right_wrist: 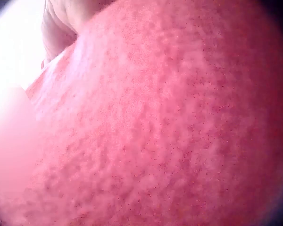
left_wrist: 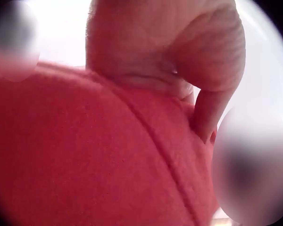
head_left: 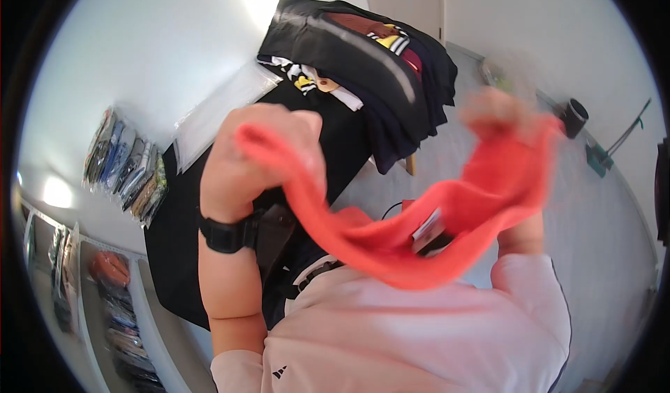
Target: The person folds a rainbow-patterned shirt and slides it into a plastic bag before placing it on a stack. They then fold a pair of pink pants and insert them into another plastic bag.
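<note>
A coral-red garment [head_left: 419,264] hangs stretched between both raised hands in front of the chest, its middle sagging. A white label [head_left: 427,224] shows inside its opening. My left hand [head_left: 269,149] grips one end, its fingers curled over the cloth; the left wrist view shows the thumb and fingers pinching the red fabric [left_wrist: 94,155] near a seam. On the other side my right hand [head_left: 499,114], blurred by motion, holds the opposite end up. Soft, fuzzy fabric [right_wrist: 155,122] fills most of the right wrist view and hides much of that hand.
A black-covered table [head_left: 185,253] stands ahead, with a heap of dark clothes [head_left: 349,51] at its far end and clear plastic sheets [head_left: 223,114] along its edge. Bagged folded clothes [head_left: 125,162] lie at left, above a shelf [head_left: 157,302]. A black bin [head_left: 574,117] and green dustpan [head_left: 599,157] stand right.
</note>
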A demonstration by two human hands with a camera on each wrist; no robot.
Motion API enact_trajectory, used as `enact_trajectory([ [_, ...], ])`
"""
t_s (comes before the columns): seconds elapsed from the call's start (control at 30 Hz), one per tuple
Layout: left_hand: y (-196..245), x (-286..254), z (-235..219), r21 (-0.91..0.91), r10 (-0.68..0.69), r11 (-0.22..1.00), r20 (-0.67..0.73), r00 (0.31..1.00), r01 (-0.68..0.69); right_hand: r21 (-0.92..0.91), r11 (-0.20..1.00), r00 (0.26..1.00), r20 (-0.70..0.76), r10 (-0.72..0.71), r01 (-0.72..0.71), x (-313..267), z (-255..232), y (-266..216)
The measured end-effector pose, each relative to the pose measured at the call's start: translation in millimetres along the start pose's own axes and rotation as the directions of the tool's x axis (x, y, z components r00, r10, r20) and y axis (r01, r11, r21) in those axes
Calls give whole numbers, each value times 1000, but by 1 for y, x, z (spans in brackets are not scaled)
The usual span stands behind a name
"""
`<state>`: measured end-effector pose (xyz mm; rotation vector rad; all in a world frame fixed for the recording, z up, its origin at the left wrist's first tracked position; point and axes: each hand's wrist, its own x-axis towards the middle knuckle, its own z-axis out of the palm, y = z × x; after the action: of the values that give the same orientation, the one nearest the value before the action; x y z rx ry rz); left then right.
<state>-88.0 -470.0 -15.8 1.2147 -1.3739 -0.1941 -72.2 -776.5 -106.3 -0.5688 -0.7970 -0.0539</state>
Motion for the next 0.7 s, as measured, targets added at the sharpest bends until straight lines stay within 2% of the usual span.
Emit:
enact_trajectory([
  [0.03, -8, 2, 4, 48, -153, 986, -104, 983, 159, -139, 988, 984, 157, 82, -60, 7, -1, 13],
  [0.07, -15, 6, 5, 96, -287, 945, -211, 934, 312, -285, 954, 935, 306, 179, -89, 19, -5, 24],
  [0.13, -32, 12, 5, 263, -265, 903, -283, 922, 340, -267, 953, 865, 434, 251, -142, 39, 9, 45],
  [0.17, -37, 14, 1, 252, -300, 901, -228, 926, 354, -271, 949, 876, 403, 266, -163, 42, 12, 56],
  [0.2, -43, 14, 8, 91, -289, 942, -264, 920, 322, -275, 943, 884, 370, 286, -189, 42, 17, 64],
  [0.27, -42, 18, 7, 120, -320, 928, -225, 920, 352, -252, 918, 861, 338, 381, -307, 44, 25, 66],
  [0.33, -40, 17, 10, 94, -350, 916, -289, 891, 391, -271, 921, 875, 323, 361, -280, 46, 28, 70],
  [0.4, -43, 16, 4, 338, -254, 871, -312, 916, 357, -334, 902, 862, 331, 385, -274, 48, 26, 70],
  [0.47, -40, 16, 1, 359, -287, 849, -299, 910, 386, -396, 879, 851, 332, 406, -264, 49, 20, 68],
  [0.53, -40, 15, -3, 552, -292, 743, -241, 926, 378, -556, 810, 814, 374, 445, -187, 49, 14, 65],
  [0.57, -39, 15, 0, 551, -293, 743, -242, 925, 380, -555, 810, 813, 373, 446, -189, 49, 13, 62],
  [0.63, -31, 18, 12, 648, -79, 676, -409, 909, 350, -665, 738, 796, 382, 469, -115, 48, 13, 54],
  [0.67, -19, 19, 18, 647, -81, 676, -411, 908, 353, -664, 739, 796, 382, 470, -118, 46, 14, 51],
  [0.7, -1, 22, 26, 691, -133, 581, -442, 887, 431, -670, 733, 815, 356, 456, -118, 44, 16, 47],
])
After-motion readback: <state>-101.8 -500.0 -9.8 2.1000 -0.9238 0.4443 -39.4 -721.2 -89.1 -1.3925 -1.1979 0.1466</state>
